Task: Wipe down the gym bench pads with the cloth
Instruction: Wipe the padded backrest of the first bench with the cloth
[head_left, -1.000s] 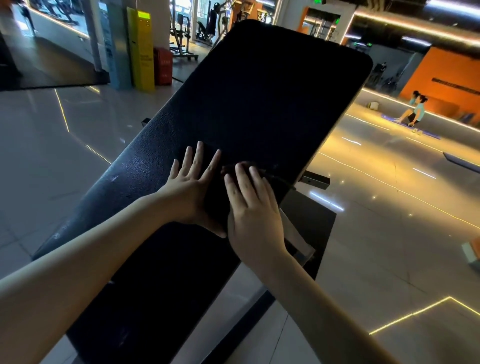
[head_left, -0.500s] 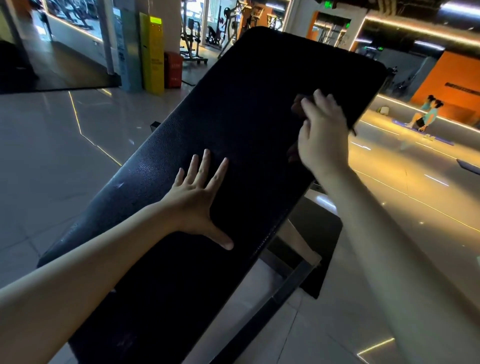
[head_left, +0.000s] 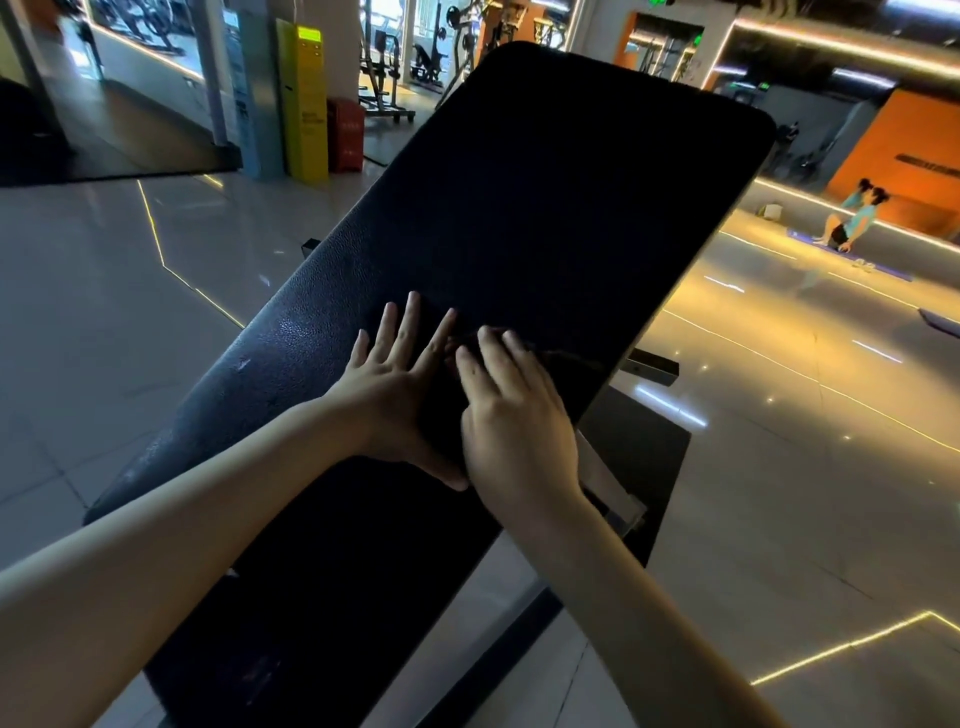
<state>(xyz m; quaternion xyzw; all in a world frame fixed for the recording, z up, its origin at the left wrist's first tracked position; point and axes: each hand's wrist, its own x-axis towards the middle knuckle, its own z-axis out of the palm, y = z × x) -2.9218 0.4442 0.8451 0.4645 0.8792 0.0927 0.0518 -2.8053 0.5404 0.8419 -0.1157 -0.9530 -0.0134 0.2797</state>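
A long black padded bench back (head_left: 545, 197) slopes up and away from me across the middle of the view. My left hand (head_left: 395, 384) lies flat on its lower middle with the fingers spread. Right beside it, my right hand (head_left: 514, 415) presses a dark cloth (head_left: 566, 364) onto the pad with fairly straight fingers. The cloth is almost the same colour as the pad, and only its creased edge shows beyond my fingertips. The two hands touch near my left thumb.
The metal bench frame (head_left: 649, 366) sticks out under the pad's right edge. A glossy tiled floor (head_left: 779, 467) surrounds the bench. A yellow kiosk (head_left: 306, 104) and weight machines stand at the back left. A person (head_left: 852, 218) sits on a mat at the far right.
My right hand swept with the cloth from the pad's upper right back down beside my left hand. The left hand stayed flat in place.
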